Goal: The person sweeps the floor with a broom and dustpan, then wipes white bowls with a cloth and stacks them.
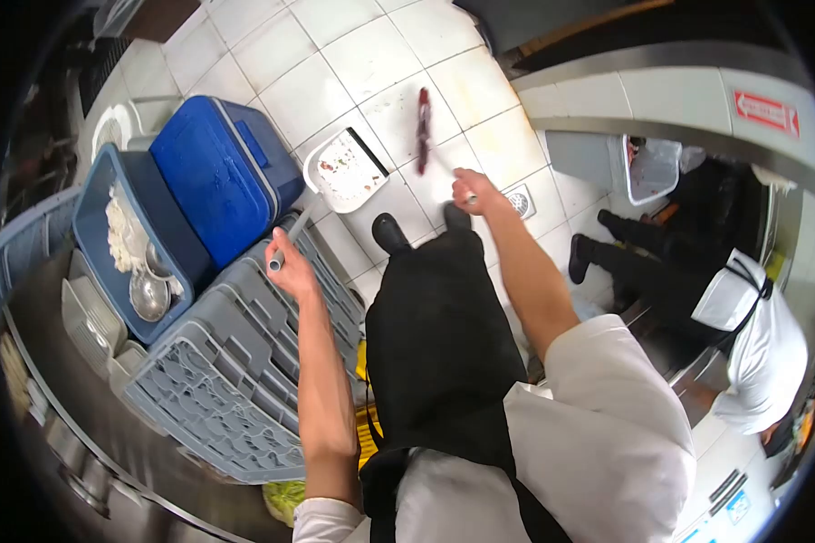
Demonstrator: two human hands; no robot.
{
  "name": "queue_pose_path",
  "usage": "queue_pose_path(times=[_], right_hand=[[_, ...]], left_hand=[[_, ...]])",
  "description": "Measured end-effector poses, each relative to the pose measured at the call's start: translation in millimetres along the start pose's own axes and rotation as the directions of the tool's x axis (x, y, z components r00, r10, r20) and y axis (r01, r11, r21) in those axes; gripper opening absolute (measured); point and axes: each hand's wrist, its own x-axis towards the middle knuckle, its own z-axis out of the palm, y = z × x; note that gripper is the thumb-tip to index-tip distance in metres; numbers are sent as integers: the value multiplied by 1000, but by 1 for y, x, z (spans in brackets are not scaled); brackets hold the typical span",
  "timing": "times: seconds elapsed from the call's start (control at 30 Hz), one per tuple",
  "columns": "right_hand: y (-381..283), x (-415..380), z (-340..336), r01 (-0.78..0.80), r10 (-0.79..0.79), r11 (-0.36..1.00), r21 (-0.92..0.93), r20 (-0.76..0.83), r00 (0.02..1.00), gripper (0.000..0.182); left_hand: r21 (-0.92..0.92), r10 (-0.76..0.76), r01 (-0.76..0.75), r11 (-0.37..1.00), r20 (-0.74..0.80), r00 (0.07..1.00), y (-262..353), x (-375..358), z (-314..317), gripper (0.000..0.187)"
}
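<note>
My left hand is closed around the grey handle of a long-handled dustpan. The white pan rests on the tiles ahead of my feet, with small red and green scraps in it and a dark strip along its front edge. In my right hand is the stick of a broom, fingers wrapped round it. Its narrow dark-red head is on the floor to the right of the pan, apart from it and slightly blurred. A few specks lie on the tiles near both.
To the left stand a blue cooler, stacked grey racks and a blue-grey tub holding white food and metal bowls. A co-worker stands at right, near a grey bin. A floor drain lies beside my right hand.
</note>
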Motion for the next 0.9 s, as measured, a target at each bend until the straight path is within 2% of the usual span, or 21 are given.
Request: queue_pose_path(times=[0.03, 0.1, 0.13, 0.17, 0.2, 0.23, 0.3, 0.37, 0.43, 0.47, 0.5, 0.53, 0.57, 0.6, 0.67, 0.73, 0.8, 0.83, 0.87, 0.9], right_hand=[[-21, -9, -2, 22, -27, 994, -106, -40, 999, 25], [-63, -14, 3, 191, -251, 881, -433, -85, 964, 16], [-83, -12, 12, 216, -361, 791, -572, -152, 920, 29], [-111, 22, 1, 179, -425, 576, -798, -105, 899, 43], [-130, 52, 0, 202, -507, 510, -836, -103, 856, 44], [-142, 62, 10, 132, -539, 423, -896, -132, 832, 50], [-148, 115, 18, 12, -555, 243, -970, -129, 821, 50], [-94, 285, -61, 192, -483, -140, -971, 236, 843, 50], [-19, 200, 3, 48, -412, -60, -997, 68, 909, 64], [21, 148, 42, -30, -370, -30, -999, -17, 929, 72], [27, 99, 72, -46, -229, -117, -992, -18, 973, 70], [29, 79, 80, -42, -81, 161, -986, -56, 995, 60], [25, 63, 84, -84, 79, 422, -903, -56, 995, 51], [7, 51, 86, -78, 74, 412, -908, -52, 996, 51], [-50, 38, 80, -124, 298, 604, -787, 79, 951, 41], [-114, 16, 99, -98, 192, 511, -854, 2, 981, 31], [-176, 20, 116, 52, -11, 405, -913, 52, 999, 37], [-209, 45, 118, 156, -53, 393, -906, 147, 988, 37], [-230, 57, 138, 213, -165, 432, -876, 155, 974, 37], [-256, 92, 142, 247, -159, 435, -866, 196, 968, 44]], left_hand=[[62, -30, 30, 998, 3, 1000, 2, -1, 3, 47], [64, -40, 42, 997, -31, 999, 8, -3, 9, 46], [95, -4, 7, 995, -29, 1000, 16, -6, 14, 46], [128, 31, -27, 991, -32, 999, 23, -6, 17, 45], [150, -18, 22, 988, -27, 999, 23, -5, 19, 44], [159, -33, 42, 986, -60, 998, 29, -5, 20, 44], [191, -35, 30, 981, 22, 999, 39, -7, 24, 41], [224, -51, 40, 974, 42, 998, 39, -4, 26, 41], [221, -51, 44, 974, 26, 998, 42, 0, 36, 38], [148, -82, 77, 986, 22, 996, 40, 1, 39, 36], [140, -79, 76, 987, 15, 997, 40, 4, 42, 36], [151, -104, 104, 983, -8, 995, 44, 5, 45, 36], [165, -135, 138, 977, -29, 990, 43, 3, 45, 35], [152, -133, 138, 979, -40, 990, 33, 6, 45, 36], [133, -156, 162, 978, -55, 986, 27, 10, 43, 37], [108, -237, 246, 963, -88, 967, 23, 7, 33, 38], [115, -233, 245, 963, -111, 966, 8, -1, 24, 39], [121, -218, 232, 965, -116, 969, 2, -5, 21, 40], [121, -227, 243, 962, -129, 965, 2, -11, 20, 40], [123, -233, 252, 960, -152, 961, 5, -21, 18, 39]])
